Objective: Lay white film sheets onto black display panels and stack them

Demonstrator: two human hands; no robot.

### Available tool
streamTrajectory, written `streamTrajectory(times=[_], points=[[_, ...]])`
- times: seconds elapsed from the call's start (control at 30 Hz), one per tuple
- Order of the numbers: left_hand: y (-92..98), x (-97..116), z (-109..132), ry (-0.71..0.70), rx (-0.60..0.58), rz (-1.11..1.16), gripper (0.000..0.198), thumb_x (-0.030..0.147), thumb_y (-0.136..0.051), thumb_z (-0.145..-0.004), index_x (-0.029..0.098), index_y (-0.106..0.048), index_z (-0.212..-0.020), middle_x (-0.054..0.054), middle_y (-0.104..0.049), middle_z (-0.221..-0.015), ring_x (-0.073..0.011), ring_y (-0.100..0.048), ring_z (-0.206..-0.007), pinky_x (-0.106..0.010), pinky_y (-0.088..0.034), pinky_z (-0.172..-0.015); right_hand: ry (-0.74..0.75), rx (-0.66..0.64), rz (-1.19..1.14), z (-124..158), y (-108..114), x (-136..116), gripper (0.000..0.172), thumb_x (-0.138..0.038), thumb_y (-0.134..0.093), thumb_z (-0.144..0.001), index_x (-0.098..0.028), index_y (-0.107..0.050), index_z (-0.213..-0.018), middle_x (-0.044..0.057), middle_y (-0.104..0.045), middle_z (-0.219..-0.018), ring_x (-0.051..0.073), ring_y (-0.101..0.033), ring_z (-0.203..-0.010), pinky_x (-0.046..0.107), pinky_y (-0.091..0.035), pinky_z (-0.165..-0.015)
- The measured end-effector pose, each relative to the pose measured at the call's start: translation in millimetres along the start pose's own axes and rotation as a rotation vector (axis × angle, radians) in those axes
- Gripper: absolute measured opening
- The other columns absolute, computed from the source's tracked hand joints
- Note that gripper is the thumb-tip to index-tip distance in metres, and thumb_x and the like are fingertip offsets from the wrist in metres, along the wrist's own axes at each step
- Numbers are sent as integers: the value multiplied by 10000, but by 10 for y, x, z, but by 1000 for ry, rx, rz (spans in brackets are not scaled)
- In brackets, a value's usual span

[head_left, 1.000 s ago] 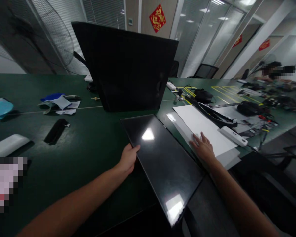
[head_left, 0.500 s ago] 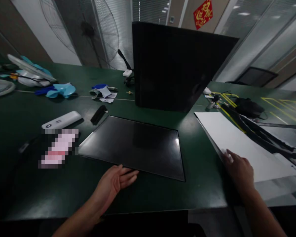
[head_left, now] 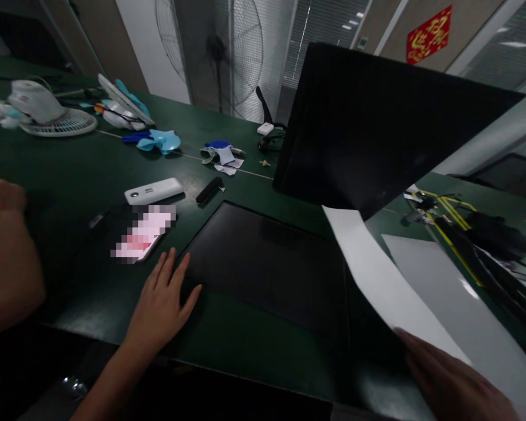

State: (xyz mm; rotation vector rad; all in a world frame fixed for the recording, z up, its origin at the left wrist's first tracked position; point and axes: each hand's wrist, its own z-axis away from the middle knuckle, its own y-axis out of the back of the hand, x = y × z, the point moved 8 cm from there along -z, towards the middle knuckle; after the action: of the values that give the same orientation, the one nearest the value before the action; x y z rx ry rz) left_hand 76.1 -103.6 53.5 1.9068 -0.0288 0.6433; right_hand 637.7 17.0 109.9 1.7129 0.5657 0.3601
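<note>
Left hand (head_left: 163, 301): open, fingers spread beside the panel (head_left: 263, 266)
Right hand (head_left: 453, 374): closed on the sheet (head_left: 386, 283) at its edge
Panel: dark, flat on the worktop (head_left: 245, 339)
Sheet: white, bowed

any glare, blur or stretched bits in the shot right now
Head view: dim light overall, with a bright glare streak on the grey sheet; same head view: right hand dark and soft-edged, flat screen fading into the dark table along its near edge; head view, upper right: red sign looks skewed; head view, left of centre: pink item pixelated.
</note>
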Motion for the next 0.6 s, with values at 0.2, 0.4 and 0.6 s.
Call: streamTrajectory(times=[0.2,0.4,0.6], points=[[-152,-152,-12,15,-73,-115,743,582,-450,-1016,87,-494,-1569,-236,-458,-1650,-416,-410,-1547,-595,-355,-1258,434,4,89,-564,-423,-1430,551,-45,-455,-936,-234,-708,-1389,35,-670,-1441,230,-687,-1267,392,-629,-990],[75,-215,92,77,7,53,655,515,-411,-1062,107,-469,-1570,-198,-642,-1429,-345,-611,-1340,-528,-473,-1172,522,72,50,-768,-713,-1840,515,-34,-432,-961,-215,-718,-1349,43,-676,-1434,267,-660,-1309,461,-631,-978],[143,-64,57,32,47,29,735,468,-510,-1054,184,-281,-1692,-210,-406,-1665,-371,-466,-1496,-569,-436,-1204,615,93,-37,-762,-690,-1794,463,-119,-484,-990,-241,-696,-1382,26,-665,-1450,271,-669,-1294,442,-632,-947]])
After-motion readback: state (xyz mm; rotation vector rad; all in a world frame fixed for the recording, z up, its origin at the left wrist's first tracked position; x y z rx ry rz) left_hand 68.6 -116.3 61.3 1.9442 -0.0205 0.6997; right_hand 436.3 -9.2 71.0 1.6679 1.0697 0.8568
